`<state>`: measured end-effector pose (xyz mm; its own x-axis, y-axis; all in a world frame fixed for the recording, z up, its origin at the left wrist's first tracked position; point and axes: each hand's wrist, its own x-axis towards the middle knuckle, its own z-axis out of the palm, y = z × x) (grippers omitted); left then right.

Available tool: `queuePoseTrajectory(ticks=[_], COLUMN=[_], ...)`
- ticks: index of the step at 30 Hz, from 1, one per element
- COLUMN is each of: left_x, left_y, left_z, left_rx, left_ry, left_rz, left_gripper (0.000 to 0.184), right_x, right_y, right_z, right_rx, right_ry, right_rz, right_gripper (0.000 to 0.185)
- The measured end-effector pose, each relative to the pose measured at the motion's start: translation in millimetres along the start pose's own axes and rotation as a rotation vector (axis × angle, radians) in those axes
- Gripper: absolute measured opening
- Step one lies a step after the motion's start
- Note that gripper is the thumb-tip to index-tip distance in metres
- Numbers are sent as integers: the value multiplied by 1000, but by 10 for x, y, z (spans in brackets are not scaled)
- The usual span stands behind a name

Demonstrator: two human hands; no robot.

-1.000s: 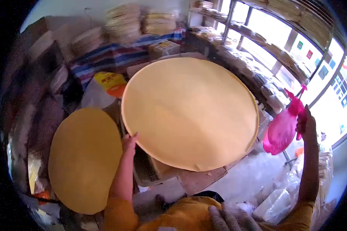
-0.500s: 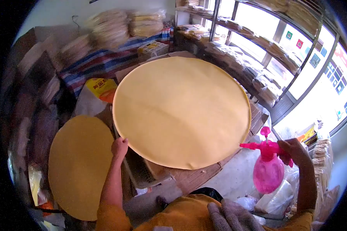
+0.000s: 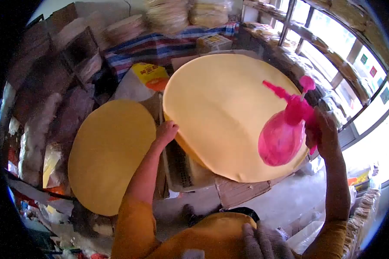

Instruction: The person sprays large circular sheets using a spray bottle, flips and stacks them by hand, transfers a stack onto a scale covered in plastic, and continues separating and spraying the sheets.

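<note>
A large round pale-yellow sheet (image 3: pixel 220 116) lies on top of cardboard in the middle. My left hand (image 3: pixel 167 131) pinches its left edge, which is lifted a little, with a darker yellow layer showing beneath. My right hand (image 3: pixel 320 131) is wrapped round the handle of a pink spray bottle (image 3: pixel 282 140), held above the right part of the sheet with its nozzle pointing up and left. A second, darker yellow round sheet (image 3: pixel 112 157) lies to the left of my left arm.
A grey plastic crate (image 3: pixel 179 172) and cardboard (image 3: pixel 242 192) sit under the large sheet. Behind are a yellow-and-white bag (image 3: pixel 150 75), a striped cloth (image 3: pixel 155 47) and stacked packs (image 3: pixel 166 15). Shelves (image 3: pixel 320 47) line the window; wrapped goods (image 3: pixel 361 220) stand at the lower right.
The spray bottle has moved from the right side to above the large sheet. My left hand is now higher, lifting the sheet's left edge. The camera view has shifted.
</note>
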<state>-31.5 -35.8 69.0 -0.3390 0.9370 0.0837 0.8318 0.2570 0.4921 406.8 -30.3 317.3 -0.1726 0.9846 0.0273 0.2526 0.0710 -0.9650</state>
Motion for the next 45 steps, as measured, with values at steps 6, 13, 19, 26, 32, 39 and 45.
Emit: queuePoseTrajectory(ticks=[6,13,19,26,32,39,45], left_x=[63,-147,-55,-100,44,6,-11], left_y=[-48,59,212,649,658,752,677], left_z=[260,380,235,71,223,227,292], left_rx=[-508,-1048,-654,-708,-636,-1060,-1188], left_ry=[152,-11,-54,11,106,119,214], left_rz=[-57,-311,-145,-219,-291,-484,-435], left_gripper=[24,26,29,36,50,63,41], right_x=[-356,-635,-1156,-1627,-2178,-2285,-2406], right_y=[210,619,833,1042,1839,1175,1197], right_z=[2,-868,-1303,-1239,-1661,-933,-977], right_rx=[-231,-444,-41,341,284,305,391], right_ry=[-214,273,592,576,410,1011,1101], right_rz=[189,332,146,261,327,144,1], right_gripper=[43,46,39,35,23,44,41])
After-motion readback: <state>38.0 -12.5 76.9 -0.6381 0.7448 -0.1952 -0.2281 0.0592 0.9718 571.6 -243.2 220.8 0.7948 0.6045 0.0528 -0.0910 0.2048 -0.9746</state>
